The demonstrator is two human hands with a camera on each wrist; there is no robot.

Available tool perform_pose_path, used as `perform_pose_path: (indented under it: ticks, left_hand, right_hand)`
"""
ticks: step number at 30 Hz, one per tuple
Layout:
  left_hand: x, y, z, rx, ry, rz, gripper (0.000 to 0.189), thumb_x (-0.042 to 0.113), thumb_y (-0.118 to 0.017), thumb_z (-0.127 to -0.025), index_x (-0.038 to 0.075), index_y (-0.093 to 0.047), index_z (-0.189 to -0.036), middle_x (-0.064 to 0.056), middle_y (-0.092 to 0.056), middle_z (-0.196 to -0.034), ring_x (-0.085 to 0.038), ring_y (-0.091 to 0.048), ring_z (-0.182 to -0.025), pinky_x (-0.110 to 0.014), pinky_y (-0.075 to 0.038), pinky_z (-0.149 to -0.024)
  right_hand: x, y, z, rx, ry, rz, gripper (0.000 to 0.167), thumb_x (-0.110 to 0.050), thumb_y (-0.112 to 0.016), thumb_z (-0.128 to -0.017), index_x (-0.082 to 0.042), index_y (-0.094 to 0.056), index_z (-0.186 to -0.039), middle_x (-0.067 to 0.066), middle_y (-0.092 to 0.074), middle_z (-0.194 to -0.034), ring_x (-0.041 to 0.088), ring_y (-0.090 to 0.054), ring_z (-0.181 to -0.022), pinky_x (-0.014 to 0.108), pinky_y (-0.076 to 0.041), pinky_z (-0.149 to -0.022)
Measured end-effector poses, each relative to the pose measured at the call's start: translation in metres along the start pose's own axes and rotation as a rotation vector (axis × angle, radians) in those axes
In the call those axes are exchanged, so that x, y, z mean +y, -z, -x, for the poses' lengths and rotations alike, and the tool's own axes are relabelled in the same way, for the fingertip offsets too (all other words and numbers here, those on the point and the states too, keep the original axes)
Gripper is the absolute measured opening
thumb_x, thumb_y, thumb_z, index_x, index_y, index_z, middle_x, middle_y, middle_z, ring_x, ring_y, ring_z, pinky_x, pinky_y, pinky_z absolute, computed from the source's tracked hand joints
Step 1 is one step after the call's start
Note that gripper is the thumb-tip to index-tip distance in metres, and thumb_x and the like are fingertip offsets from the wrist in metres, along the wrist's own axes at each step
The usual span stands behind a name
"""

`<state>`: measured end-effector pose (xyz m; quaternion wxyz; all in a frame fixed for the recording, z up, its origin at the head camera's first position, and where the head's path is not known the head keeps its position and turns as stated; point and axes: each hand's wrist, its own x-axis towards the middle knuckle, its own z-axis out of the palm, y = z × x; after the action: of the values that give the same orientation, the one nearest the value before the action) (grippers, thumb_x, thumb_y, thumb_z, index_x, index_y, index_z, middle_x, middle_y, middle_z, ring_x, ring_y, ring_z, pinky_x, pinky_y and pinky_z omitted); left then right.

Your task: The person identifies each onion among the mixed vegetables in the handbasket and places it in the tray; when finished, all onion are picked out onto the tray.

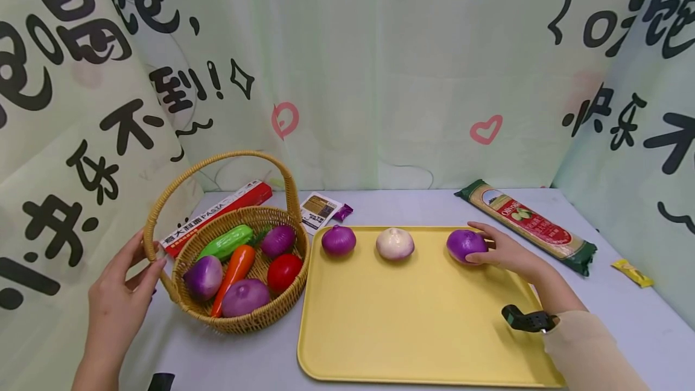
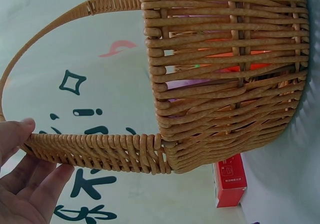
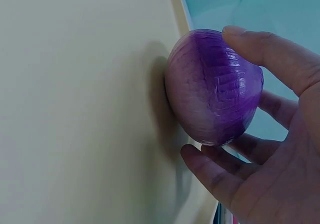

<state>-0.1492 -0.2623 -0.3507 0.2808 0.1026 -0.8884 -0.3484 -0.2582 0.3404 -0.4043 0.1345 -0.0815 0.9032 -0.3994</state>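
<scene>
My left hand [image 1: 123, 291] pinches the near left side of the handle of a wicker basket [image 1: 228, 326] between thumb and fingers. Inside the basket lie a green vegetable [image 1: 228, 242], a carrot [image 1: 238, 271], a tomato [image 1: 284, 272] and three purple onions [image 1: 246, 297]. At the back right of a yellow tray [image 1: 402, 330], my right hand [image 1: 507, 252] grips a purple onion [image 1: 464, 245], thumb on one side and fingers on the other. Close up in the right wrist view, that onion [image 3: 215, 86] is shiny, with a paler side towards the tray.
Along the tray's back edge sit another purple onion [image 1: 339, 241] and a whitish onion [image 1: 395, 244]. A red pasta box [image 1: 239, 201] lies behind the basket, beside a printed packet [image 1: 319, 210]. Right of the tray are a long green-ended pasta bag [image 1: 529, 222] and a small yellow packet [image 1: 633, 273].
</scene>
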Motion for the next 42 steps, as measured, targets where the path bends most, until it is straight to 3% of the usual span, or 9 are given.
perform_pose_path:
  ticks: [14, 20, 26, 33, 42]
  left_hand:
    - [-0.001, -0.001, -0.001, -0.001, 0.003, 0.005, 0.061, 0.014, -0.064, -0.089, 0.026, -0.040, -0.144, -0.013, -0.058, -0.129, -0.033, -0.054, -0.117, 0.009, -0.034, -0.070]
    - [0.001, 0.000, 0.001, 0.008, -0.002, -0.006, 0.061, 0.013, -0.064, -0.088, 0.026, -0.041, -0.143, -0.012, -0.059, -0.129, -0.025, -0.056, -0.116, 0.009, -0.033, -0.071]
    - [0.002, 0.000, 0.000, -0.010, 0.004, 0.010, 0.061, 0.013, -0.063, -0.090, 0.025, -0.038, -0.145, -0.014, -0.057, -0.131, -0.034, -0.055, -0.117, 0.009, -0.033, -0.070]
    - [0.002, 0.000, 0.000, -0.018, 0.003, 0.016, 0.061, 0.013, -0.062, -0.090, 0.024, -0.038, -0.145, -0.016, -0.056, -0.131, -0.036, -0.054, -0.117, 0.010, -0.033, -0.068]
    - [0.001, 0.000, 0.000, -0.012, 0.006, 0.012, 0.061, 0.014, -0.063, -0.090, 0.026, -0.039, -0.145, -0.014, -0.057, -0.130, -0.034, -0.054, -0.117, 0.009, -0.033, -0.069]
  right_hand:
    - [-0.002, 0.001, 0.003, 0.007, 0.008, 0.023, 0.085, -0.034, -0.065, -0.086, -0.006, -0.017, -0.150, 0.033, -0.025, -0.146, 0.054, -0.029, -0.130, 0.065, -0.040, -0.098]
    - [-0.005, 0.003, 0.005, 0.009, 0.002, 0.031, 0.085, -0.035, -0.065, -0.086, -0.007, -0.017, -0.150, 0.034, -0.023, -0.147, 0.055, -0.028, -0.131, 0.066, -0.038, -0.098]
    - [-0.005, 0.007, 0.007, 0.034, 0.011, 0.063, 0.084, -0.037, -0.064, -0.087, -0.006, -0.017, -0.150, 0.034, -0.025, -0.147, 0.055, -0.026, -0.132, 0.069, -0.034, -0.099]
    - [-0.008, 0.016, 0.009, 0.049, 0.031, 0.078, 0.084, -0.036, -0.063, -0.088, -0.006, -0.016, -0.150, 0.032, -0.025, -0.148, 0.055, -0.026, -0.131, 0.069, -0.035, -0.098]
    - [-0.019, 0.031, 0.008, 0.071, -0.010, 0.122, 0.088, -0.042, -0.062, -0.087, -0.008, -0.013, -0.151, 0.034, -0.019, -0.149, 0.055, -0.024, -0.132, 0.071, -0.035, -0.097]
